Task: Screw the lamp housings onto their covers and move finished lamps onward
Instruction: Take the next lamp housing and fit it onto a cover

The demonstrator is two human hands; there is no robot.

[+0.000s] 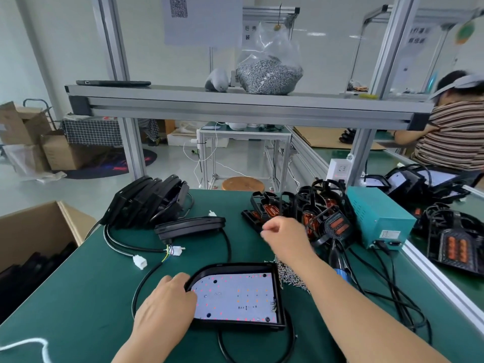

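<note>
1. Table [91, 284]: green top, carrying items 4–10.
2. Shelf [235, 106]: aluminium, above the table's far edge; a clear bag [269, 72] of screws stands on it.
3. Box [39, 231]: cardboard, open, left of the table.
4. Stack [146, 203]: black housings on edge, far left, cables trailing.
5. Covers [309, 213]: black with orange inserts, heaped far right beside a teal unit [379, 218].
6. Housing [235, 294]: near centre, lying flat, LED board facing up.
7. Lamp [191, 225]: lying flat between stack and housing.
8. Left hand [165, 307]: fingers curled over the housing's left rim, grasping it.
9. Right hand [285, 239]: raised near the covers, fingers curled, tips pinched; blurred, so I cannot tell whether it holds anything.
10. Screws [288, 276]: loose heap just beside the housing's right side.
</note>
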